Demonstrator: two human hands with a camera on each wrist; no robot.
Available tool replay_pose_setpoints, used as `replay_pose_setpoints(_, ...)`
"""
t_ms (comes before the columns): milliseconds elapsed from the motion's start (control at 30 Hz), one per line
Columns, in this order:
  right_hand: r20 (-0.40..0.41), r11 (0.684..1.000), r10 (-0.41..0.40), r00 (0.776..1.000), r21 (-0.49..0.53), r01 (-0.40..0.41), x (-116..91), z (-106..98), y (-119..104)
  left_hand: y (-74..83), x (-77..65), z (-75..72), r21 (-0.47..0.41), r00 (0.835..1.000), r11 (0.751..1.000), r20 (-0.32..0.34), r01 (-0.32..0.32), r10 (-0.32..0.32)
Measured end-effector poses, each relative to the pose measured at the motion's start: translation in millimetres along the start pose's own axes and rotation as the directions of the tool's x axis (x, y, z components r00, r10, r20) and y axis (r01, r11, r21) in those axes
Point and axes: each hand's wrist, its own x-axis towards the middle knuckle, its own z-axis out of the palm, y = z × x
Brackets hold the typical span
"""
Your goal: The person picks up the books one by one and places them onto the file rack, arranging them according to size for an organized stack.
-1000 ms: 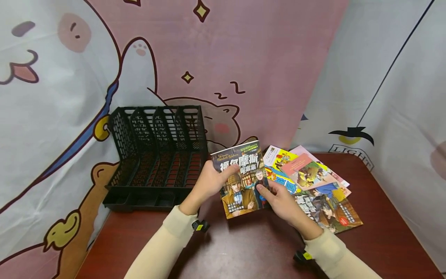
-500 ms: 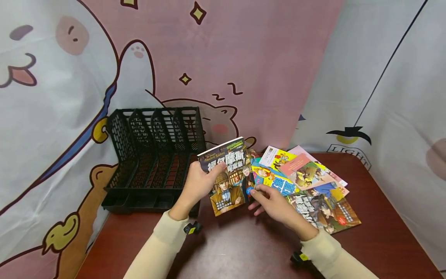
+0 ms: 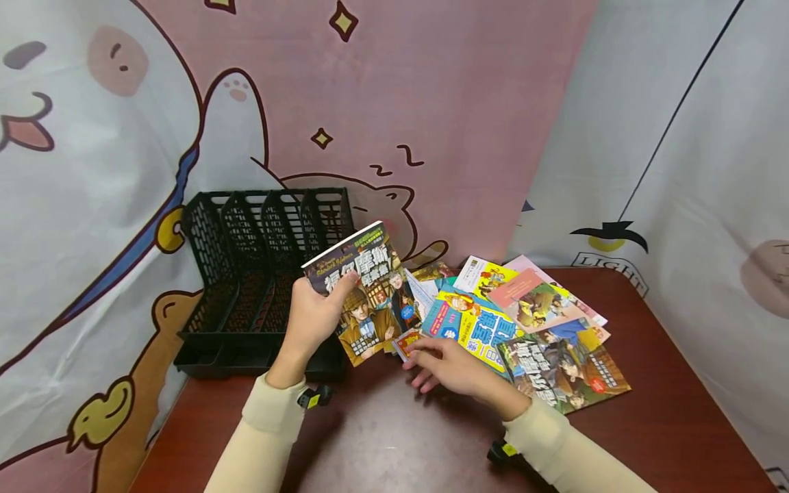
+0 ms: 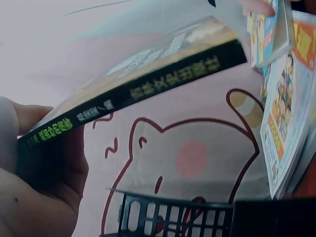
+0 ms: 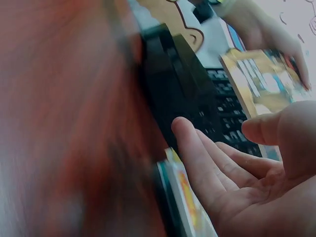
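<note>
In the head view my left hand grips a paperback book by its left side, thumb across the cover with two costumed figures. The left wrist view shows that book's dark spine. My right hand hovers at the near edge of the fanned books, fingers extended and nothing gripped. Under its fingertips lies a small red-and-yellow cover corner. Beside it are a blue-and-yellow book and a brown illustrated book. In the right wrist view the right hand has its fingers spread beside a book edge.
A black divided desk rack stands at the left, partly behind the held book. Behind the fan, a pink-covered book overlaps others. The dark red table meets a cartoon-printed cloth backdrop.
My left hand has carried the paperback leftward, in front of the rack. The right hand has let go of it and moved left, and more books in the fan now show.
</note>
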Motion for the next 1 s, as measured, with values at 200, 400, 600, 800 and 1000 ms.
replay_pose_setpoints(200, 0.014, 1.0, 0.006, 1.0, 0.012, -0.006, 25, 32, 3, 0.4, 6.3, -15.4, 0.006, 0.993, 1.0, -0.118, -0.012, 0.012)
replay_pose_setpoints(400, -0.079, 0.998, -0.042, 0.996, -0.041, 0.038, 63, 53, -5, 1.1, 9.4, -27.4, 0.042, 0.976, 0.999, -0.216, -0.028, 0.037)
replay_pose_setpoints(600, -0.157, 0.993, -0.083, 0.984, -0.101, 0.068, 86, 70, -18, 0.3, 8.4, -33.4, 0.055, 0.959, 0.998, -0.278, -0.037, 0.051)
replay_pose_setpoints(800, -0.215, 0.962, -0.045, 0.976, -0.271, -0.015, 99, 84, -23, 0.7, 9.7, -43.9, 0.105, 0.943, 0.994, -0.324, -0.041, 0.073)
replay_pose_setpoints(1000, -0.189, 0.933, -0.023, 0.982, -0.356, -0.047, 112, 95, -26, 1.6, 9.5, -49.8, 0.127, 0.928, 0.992, -0.365, -0.029, 0.074)
